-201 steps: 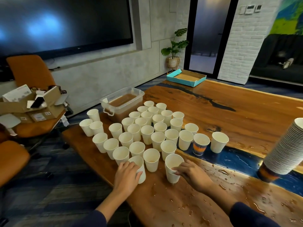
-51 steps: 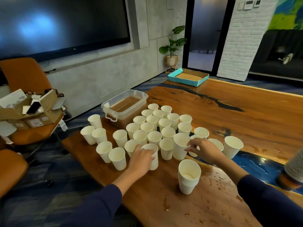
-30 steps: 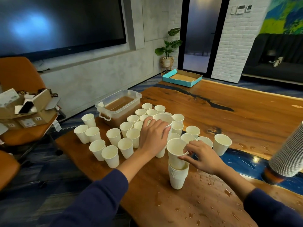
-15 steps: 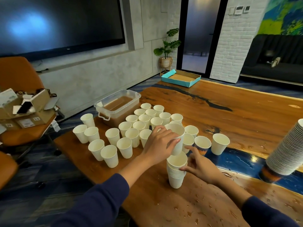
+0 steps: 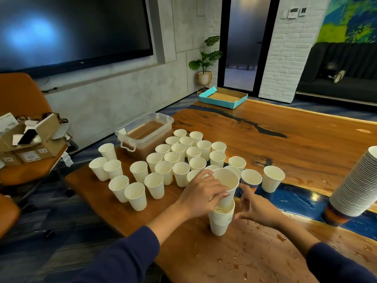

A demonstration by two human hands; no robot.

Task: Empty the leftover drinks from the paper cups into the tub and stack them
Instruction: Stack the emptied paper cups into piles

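1. We see the left hand (image 5: 201,196) with its grip curled round a white paper cup (image 5: 226,185), the cup's base sitting in the mouth of a short stack of cups (image 5: 220,220) on the counter (image 5: 306,144).
2. The right hand (image 5: 256,209) is just beside the stack; its grip is loosely spread, and we cannot tell whether the fingertips touch the cups.
3. Many loose cups (image 5: 163,172) stand upright behind the hands, mouths open.
4. Behind them sits the clear tub (image 5: 145,132), holding brown liquid.
5. Among the loose cups, one printed cup (image 5: 251,180) shows orange and blue; we cannot read any brand on it.
6. A tall leaning pile of cups (image 5: 356,184) stands at the right edge.
7. Drops of liquid lie on the near counter.
8. On the orange chair (image 5: 22,94), cardboard boxes (image 5: 30,144) carry small labels; one reads "23".
9. A teal tray (image 5: 223,98) lies at the far end.
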